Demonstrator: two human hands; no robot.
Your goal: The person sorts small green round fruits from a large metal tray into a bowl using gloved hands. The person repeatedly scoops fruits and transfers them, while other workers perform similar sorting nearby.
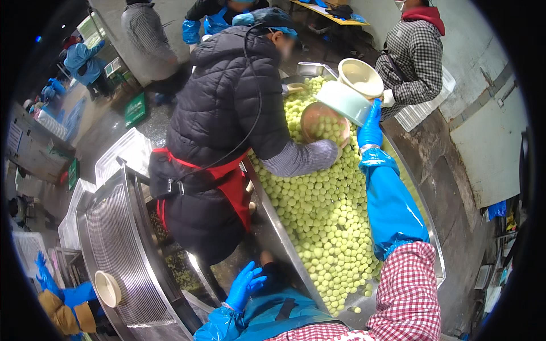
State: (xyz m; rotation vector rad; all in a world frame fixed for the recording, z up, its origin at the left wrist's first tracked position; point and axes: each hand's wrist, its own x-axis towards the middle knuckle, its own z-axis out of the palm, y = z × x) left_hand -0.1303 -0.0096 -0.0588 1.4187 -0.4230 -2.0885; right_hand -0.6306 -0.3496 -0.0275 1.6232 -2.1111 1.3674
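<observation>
My right hand, in a blue glove, reaches far over the metal trough and grips the rim of a tilted pale-green plastic basin. My left hand, gloved in blue too, hangs near my apron with its fingers apart and holds nothing. Round pale-green pieces of produce cover much of the trough bottom. Beside my basin, a co-worker in a dark padded coat leans in and holds a reddish basin among the produce. A cream basin is just beyond mine, by another person's gloved hand.
A ribbed metal machine stands at left, with a small cream bowl on it. White crates are behind the co-worker. A person in a checked jacket stands at the trough's far right. A green crate lies on the wet floor.
</observation>
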